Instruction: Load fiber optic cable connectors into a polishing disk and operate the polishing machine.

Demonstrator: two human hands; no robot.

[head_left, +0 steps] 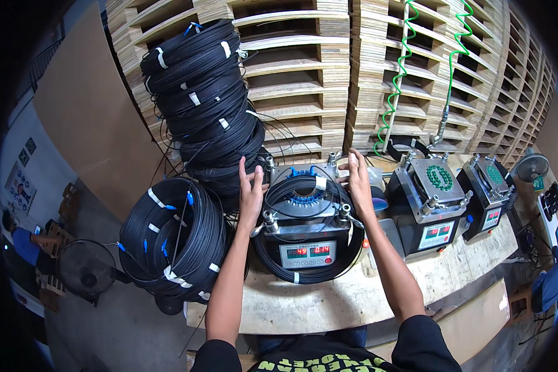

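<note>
Directly in front of me stands a bench machine (306, 227) with a metal top and a lit red digital display. A ring of blue cable connectors (304, 199) sits in its round top plate. Looped over and around the machine is a coil of black cable (297, 276) with white ties. My left hand (252, 193), fingers spread, is beside the machine's left side, next to the posts. My right hand (358, 181) is at the opposite side, its fingers stretched out towards the far right post. Neither hand visibly grips anything; whether they touch the cable cannot be made out.
Tall stacked black cable coils (206, 105) and a thick coil bundle (167, 239) stand on the left. Two similar machines (429, 201) with green rings are on the right of the wooden table (279, 313). Pallets (291, 68) rise behind; green spiral hoses (398, 74) hang there.
</note>
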